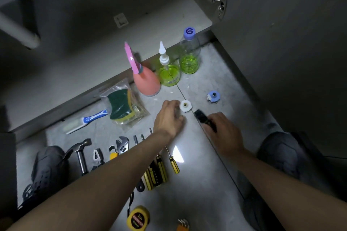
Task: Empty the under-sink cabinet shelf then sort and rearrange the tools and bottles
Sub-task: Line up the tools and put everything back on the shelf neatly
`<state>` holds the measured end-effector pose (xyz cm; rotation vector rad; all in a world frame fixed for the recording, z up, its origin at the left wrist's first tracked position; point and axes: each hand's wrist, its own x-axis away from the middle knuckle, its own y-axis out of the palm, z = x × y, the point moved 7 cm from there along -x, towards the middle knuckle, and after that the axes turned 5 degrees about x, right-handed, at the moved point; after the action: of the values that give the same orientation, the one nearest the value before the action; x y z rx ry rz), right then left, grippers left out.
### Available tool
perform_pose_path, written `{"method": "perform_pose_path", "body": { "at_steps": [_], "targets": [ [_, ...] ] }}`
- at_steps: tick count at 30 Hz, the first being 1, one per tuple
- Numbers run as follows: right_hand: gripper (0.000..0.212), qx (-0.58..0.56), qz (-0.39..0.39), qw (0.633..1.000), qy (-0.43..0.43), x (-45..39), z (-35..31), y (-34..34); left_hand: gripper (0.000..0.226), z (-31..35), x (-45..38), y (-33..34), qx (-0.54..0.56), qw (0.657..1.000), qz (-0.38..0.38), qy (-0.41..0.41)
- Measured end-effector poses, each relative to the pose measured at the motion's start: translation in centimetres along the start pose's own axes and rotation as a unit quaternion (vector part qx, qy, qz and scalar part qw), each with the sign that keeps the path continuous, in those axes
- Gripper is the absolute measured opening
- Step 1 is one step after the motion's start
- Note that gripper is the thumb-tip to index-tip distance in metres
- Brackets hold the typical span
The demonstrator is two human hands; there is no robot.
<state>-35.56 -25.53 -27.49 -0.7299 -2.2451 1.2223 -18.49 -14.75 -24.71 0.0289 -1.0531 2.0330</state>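
Observation:
On the grey floor, my left hand is curled beside a white plastic fitting; whether it touches the fitting is unclear. My right hand grips a black flashlight pointing away from me. A pink spray bottle and two clear bottles of green liquid stand by the cabinet edge. A blue fitting lies to the right. Lying in a row near me are a hammer, pliers, a wrench and yellow-handled screwdrivers.
A bag of sponges and a blue-white brush lie left of the bottles. A yellow tape measure and orange hex keys sit near the bottom edge. The open cabinet shelf is behind; its door stands at right. My shoes flank the tools.

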Motion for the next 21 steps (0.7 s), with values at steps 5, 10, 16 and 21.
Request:
{"method": "perform_pose_path", "body": {
  "at_steps": [5,10,16,21],
  "targets": [
    [0.025,0.030,0.050,0.998,0.037,0.0,4.1,-1.6,0.035,1.3,-2.8,2.9,0.007,1.000,-0.012,-0.019],
    [0.038,0.040,0.018,0.998,0.034,-1.9,5.1,-2.0,0.032,2.5,-4.1,4.9,0.023,1.000,-0.004,0.010],
    [0.039,0.079,-0.014,0.996,0.034,-1.8,3.9,-1.9,0.037,2.7,-3.7,4.5,0.034,0.999,0.000,-0.015],
    [0.039,0.058,0.035,0.997,0.030,-1.1,2.1,-3.1,0.027,0.5,1.2,0.7,0.040,0.999,0.032,0.006]
  ]
}}
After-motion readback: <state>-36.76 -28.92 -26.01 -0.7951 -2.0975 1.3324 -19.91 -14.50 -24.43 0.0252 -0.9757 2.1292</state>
